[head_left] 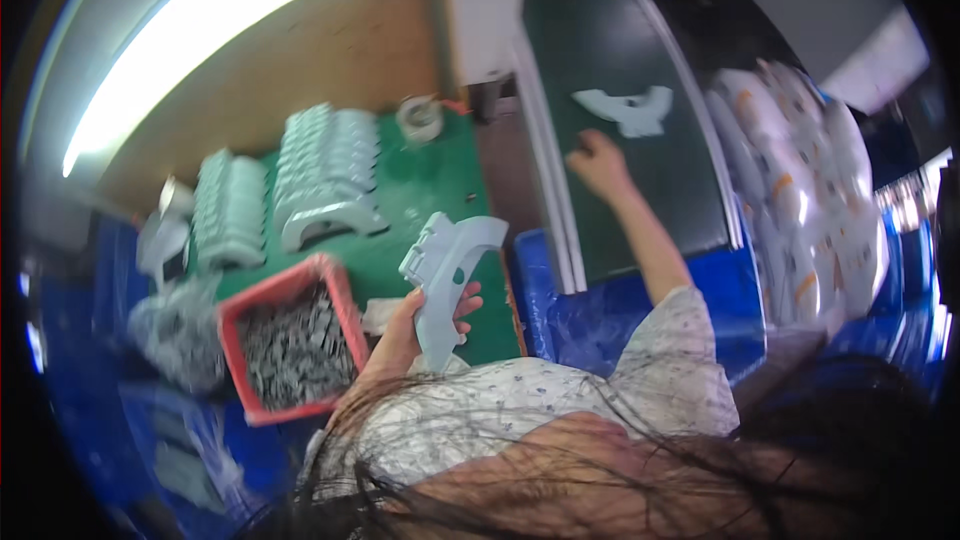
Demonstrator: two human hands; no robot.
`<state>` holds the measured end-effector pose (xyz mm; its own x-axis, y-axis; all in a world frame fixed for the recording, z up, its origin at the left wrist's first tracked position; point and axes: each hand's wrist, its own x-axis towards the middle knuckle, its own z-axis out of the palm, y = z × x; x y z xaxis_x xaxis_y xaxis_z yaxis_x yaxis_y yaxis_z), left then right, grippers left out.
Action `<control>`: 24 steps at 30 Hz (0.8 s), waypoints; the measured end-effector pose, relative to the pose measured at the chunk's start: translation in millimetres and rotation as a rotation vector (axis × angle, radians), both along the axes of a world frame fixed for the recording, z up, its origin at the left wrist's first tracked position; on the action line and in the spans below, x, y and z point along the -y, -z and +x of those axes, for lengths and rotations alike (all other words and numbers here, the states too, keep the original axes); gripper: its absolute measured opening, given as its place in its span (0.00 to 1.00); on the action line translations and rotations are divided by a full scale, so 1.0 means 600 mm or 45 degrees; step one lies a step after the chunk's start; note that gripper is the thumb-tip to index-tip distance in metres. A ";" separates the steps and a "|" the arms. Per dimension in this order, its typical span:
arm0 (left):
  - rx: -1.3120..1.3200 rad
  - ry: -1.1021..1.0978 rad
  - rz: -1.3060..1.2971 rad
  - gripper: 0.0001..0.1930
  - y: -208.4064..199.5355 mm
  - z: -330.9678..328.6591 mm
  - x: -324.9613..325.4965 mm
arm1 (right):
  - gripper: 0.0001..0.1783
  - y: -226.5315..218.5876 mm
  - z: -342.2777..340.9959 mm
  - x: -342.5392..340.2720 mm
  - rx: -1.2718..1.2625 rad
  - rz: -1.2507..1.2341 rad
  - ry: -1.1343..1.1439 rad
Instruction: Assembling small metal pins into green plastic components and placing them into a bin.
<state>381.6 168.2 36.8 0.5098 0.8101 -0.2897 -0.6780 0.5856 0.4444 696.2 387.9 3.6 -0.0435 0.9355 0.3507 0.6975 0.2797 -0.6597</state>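
My left hand [400,335] is closed around a curved, pale blue-white plastic part [445,285], held upright in front of my body. The part is arc-shaped, with a round hole and small clips along one edge. Out to the right, my right hand [600,165] is over a dark green conveyor belt [640,210], thumb and fingers slightly apart, with nothing visible in it. Just beyond its fingertips, a similar white curved part [630,110] lies on the belt, apart from the hand.
A red bin [230,340] full of small grey pieces stands left of my left hand. Two rows of nested curved parts [325,170] sit on the green table [420,180], near a tape roll [420,118]. Blue bins [540,280] and wrapped white pieces [800,200] flank the belt.
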 end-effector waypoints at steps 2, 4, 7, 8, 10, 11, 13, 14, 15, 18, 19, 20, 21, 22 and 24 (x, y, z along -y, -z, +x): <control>-0.002 -0.107 0.002 0.38 -0.023 -0.020 0.014 | 0.28 -0.015 0.056 -0.097 0.450 -0.364 0.183; 0.086 -0.099 0.051 0.38 -0.010 -0.041 0.009 | 0.27 0.066 0.178 -0.167 0.386 -0.109 0.170; 0.147 -0.249 0.077 0.38 -0.013 -0.063 0.018 | 0.37 0.104 0.226 -0.195 0.730 -0.204 0.328; 0.163 -0.299 0.097 0.39 -0.009 -0.073 0.027 | 0.39 0.094 0.206 -0.194 0.777 -0.295 0.302; 0.202 -0.367 0.132 0.39 0.003 -0.091 0.036 | 0.36 0.075 0.203 -0.196 0.730 -0.489 0.264; 0.245 -0.358 0.171 0.39 0.007 -0.098 0.041 | 0.34 0.065 0.203 -0.194 0.855 -0.402 0.142; 0.202 -0.403 0.237 0.39 0.005 -0.110 0.050 | 0.32 0.019 0.143 -0.168 1.022 -0.406 0.146; 0.206 -0.438 0.245 0.39 0.008 -0.114 0.053 | 0.32 -0.005 0.115 -0.146 1.034 -0.407 0.148; 0.200 -0.472 0.245 0.39 0.007 -0.116 0.056 | 0.31 -0.024 0.080 -0.124 0.924 -0.326 0.088; 0.157 -0.575 0.183 0.39 -0.003 -0.144 0.063 | 0.31 -0.123 -0.069 -0.014 0.723 -0.254 -0.134; 0.163 -0.564 0.179 0.39 -0.005 -0.161 0.076 | 0.34 -0.163 -0.129 0.036 0.558 -0.392 -0.235; 0.100 -0.577 0.181 0.39 -0.009 -0.182 0.088 | 0.37 -0.158 -0.166 0.066 0.577 -0.292 -0.384; 0.036 -0.596 0.189 0.39 -0.009 -0.194 0.097 | 0.39 -0.168 -0.219 0.099 0.610 -0.426 -0.468; -0.035 -0.723 0.239 0.38 -0.019 -0.196 0.100 | 0.41 -0.159 -0.256 0.123 0.547 -0.462 -0.620; 0.018 -0.636 0.244 0.37 -0.022 -0.230 0.119 | 0.42 -0.146 -0.332 0.154 0.485 -0.644 -0.728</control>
<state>243.7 96.6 50.0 0.0517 0.9927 -0.1087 -0.8602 0.0996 0.5002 497.3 295.3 91.3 -0.5872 0.7736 -0.2382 0.7384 0.3914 -0.5492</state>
